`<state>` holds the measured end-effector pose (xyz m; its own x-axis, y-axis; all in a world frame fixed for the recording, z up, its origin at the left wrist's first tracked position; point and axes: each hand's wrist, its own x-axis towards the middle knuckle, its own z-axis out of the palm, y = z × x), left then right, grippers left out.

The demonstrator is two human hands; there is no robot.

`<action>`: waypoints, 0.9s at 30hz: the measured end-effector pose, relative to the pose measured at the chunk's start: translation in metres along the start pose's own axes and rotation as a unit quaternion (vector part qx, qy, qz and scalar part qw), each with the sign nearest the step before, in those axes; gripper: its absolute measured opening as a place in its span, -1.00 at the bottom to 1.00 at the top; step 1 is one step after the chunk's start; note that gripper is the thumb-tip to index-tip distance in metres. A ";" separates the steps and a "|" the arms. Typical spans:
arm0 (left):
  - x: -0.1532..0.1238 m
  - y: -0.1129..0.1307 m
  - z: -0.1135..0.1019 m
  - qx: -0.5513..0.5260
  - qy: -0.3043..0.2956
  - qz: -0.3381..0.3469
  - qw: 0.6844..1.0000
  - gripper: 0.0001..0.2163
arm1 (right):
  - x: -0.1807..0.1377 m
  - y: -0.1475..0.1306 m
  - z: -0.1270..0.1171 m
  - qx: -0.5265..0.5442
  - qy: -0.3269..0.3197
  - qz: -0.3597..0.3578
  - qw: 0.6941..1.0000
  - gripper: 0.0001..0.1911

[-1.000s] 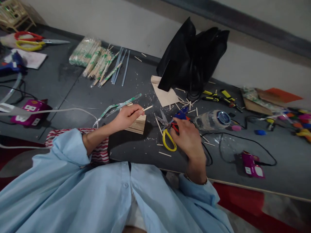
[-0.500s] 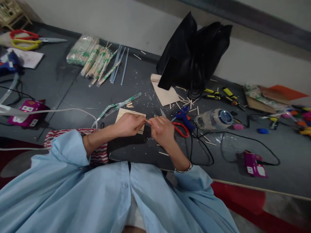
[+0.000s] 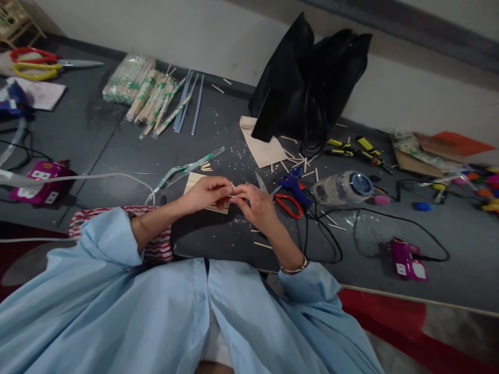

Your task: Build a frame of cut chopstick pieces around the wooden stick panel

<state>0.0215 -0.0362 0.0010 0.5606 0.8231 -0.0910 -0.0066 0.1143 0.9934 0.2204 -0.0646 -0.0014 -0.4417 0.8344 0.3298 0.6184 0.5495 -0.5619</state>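
Two bare hands: the left hand (image 3: 208, 193) and right hand (image 3: 259, 208) meet fingertip to fingertip, both apparently pinching one thin wooden stick.
Wooden stick (image 3: 233, 195): sits between the fingertips, at the right edge of the panel; its visible sliver runs roughly nine to three o'clock, though fingers cover most of it, so which end leads cannot be told.
Slatted stick panel (image 3: 193, 180): lies at nine o'clock, partly beneath the left hand; slats run from just above nine to just below three.
Progress: seemingly midway; many slats already sit side by side, while short cut pieces (image 3: 206, 167) at ten and scattered sticks (image 3: 305, 165) at two lie loose.
Wrapped chopsticks (image 3: 156, 104): between ten and eleven, seemingly unused.
Blue glue gun (image 3: 293, 186), red-handled scissors (image 3: 298, 208): near three o'clock, neither held.
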 end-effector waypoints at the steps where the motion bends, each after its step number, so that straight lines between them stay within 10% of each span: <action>1: -0.001 0.000 0.000 0.021 -0.022 -0.003 1.000 -0.72 | -0.001 0.000 0.002 -0.007 -0.002 -0.002 1.000 -0.70; 6: 0.000 0.001 -0.008 0.122 -0.086 -0.003 0.989 -0.74 | 0.000 0.001 -0.007 -0.072 0.001 -0.001 0.997 -0.73; 12: 0.017 -0.005 -0.042 0.427 0.191 0.112 0.877 -0.82 | -0.003 0.017 -0.055 -0.242 0.018 0.194 0.951 -0.78; 18: 0.031 -0.022 -0.063 0.586 0.228 0.055 0.776 -0.74 | -0.034 0.031 -0.067 -0.302 -0.136 0.261 0.907 -0.56; 27: 0.029 -0.021 -0.054 0.531 0.256 0.173 0.789 -0.79 | -0.061 0.048 -0.057 -0.186 -0.044 0.219 0.957 -0.36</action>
<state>-0.0070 0.0158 -0.0260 0.2676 0.8503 0.4532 0.7639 -0.4739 0.4380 0.3146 -0.0864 -0.0053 -0.1303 0.9902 0.0499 0.9378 0.1395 -0.3180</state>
